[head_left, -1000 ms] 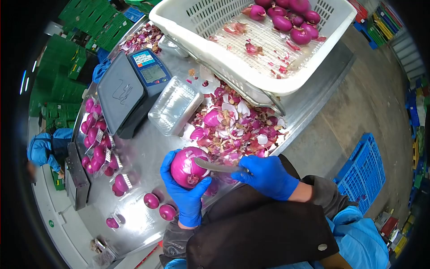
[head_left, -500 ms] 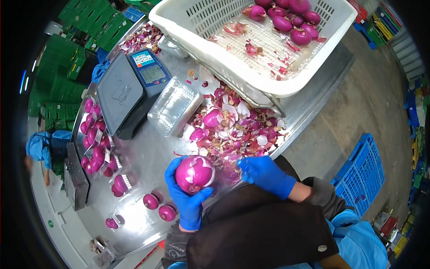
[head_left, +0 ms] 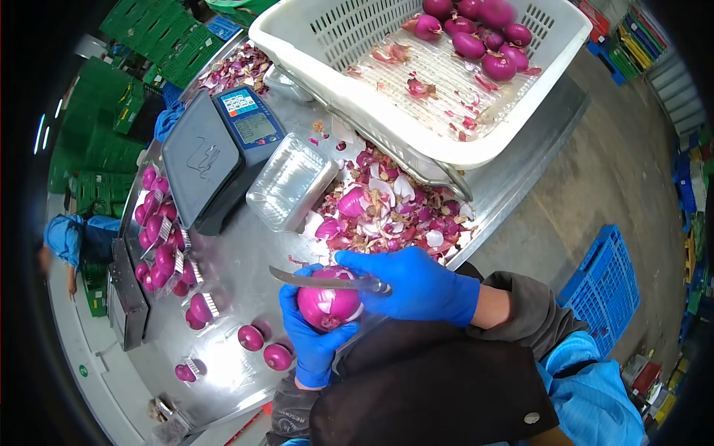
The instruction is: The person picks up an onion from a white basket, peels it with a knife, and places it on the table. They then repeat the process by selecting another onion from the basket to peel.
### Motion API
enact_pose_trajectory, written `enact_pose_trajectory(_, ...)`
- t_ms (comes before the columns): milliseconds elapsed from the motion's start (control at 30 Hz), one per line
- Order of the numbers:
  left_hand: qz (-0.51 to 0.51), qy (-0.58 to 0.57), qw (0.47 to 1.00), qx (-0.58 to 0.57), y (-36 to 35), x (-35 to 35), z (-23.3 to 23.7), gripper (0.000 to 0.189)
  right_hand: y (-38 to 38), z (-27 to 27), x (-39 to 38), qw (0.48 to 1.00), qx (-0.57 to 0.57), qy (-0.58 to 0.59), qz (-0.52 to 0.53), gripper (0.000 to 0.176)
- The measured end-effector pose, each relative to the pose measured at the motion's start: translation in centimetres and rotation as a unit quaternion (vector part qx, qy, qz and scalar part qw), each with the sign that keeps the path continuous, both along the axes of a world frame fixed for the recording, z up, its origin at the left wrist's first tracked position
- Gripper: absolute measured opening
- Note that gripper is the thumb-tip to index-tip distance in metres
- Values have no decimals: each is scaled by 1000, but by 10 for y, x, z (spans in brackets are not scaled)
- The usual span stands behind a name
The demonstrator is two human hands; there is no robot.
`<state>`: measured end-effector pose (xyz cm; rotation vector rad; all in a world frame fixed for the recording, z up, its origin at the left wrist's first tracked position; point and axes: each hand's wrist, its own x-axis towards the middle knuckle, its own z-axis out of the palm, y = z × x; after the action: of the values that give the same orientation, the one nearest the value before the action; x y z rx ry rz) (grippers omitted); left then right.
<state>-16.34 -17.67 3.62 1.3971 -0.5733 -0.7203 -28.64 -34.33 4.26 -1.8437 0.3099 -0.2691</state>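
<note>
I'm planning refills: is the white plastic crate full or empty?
Neither; the white, rectangular, slotted plastic crate is partly filled. Glossy purple onions cluster at one end, while papery reddish skin scraps lie across its base elsewhere.

Metal table (head_left: 242, 279): below and beyond the left hand (head_left: 311, 338). Concrete floor (head_left: 535, 223): right of the right hand (head_left: 424, 288). White wall (head_left: 74, 338) and lit strip lights (head_left: 44, 139): far left of the left hand.

"RES…" on sleeve (head_left: 297, 405), illegible scrawl (head_left: 204, 160) on scale (head_left: 212, 178)
</note>
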Motion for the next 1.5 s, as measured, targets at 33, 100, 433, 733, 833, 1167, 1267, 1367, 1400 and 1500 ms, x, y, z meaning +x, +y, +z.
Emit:
enact_pose_trajectory(33,-10,-8,1000,7,1,1,0,93,0,1,1,1000,0,1,0,63)
enact_pose_trajectory(100,-19,-15,1000,15,2,1,0,93,1,2,3,999,-19,-22,-17,51)
enact_pose_trajectory(433,-62,101,992,-36,0,-3,9,101,-10,-15,9,987,-29,134,-86,36)
enact_pose_trajectory(733,-29,209,975,63,-9,7,8,91,-8,17,-10,995,80,18,-51,47)
enact_pose_trajectory(833,-2,166,983,74,-3,18,2,87,-11,7,-30,992,-96,29,-73,38)
enact_pose_trajectory(1167,-40,91,988,116,-6,23,9,86,-11,-6,-56,965,-252,69,6,34)
enact_pose_trajectory(1267,-46,69,989,124,-6,21,11,88,-8,-15,-57,966,-251,59,-3,35)
enact_pose_trajectory(1367,-60,85,985,139,-6,21,13,87,-7,-19,-54,963,-269,19,-24,35)
enact_pose_trajectory(1400,-70,79,985,136,-6,21,13,87,-7,-19,-54,963,-268,18,-27,36)
enact_pose_trajectory(1500,-85,69,985,135,-5,20,13,86,-7,-19,-52,960,-277,18,-42,37)
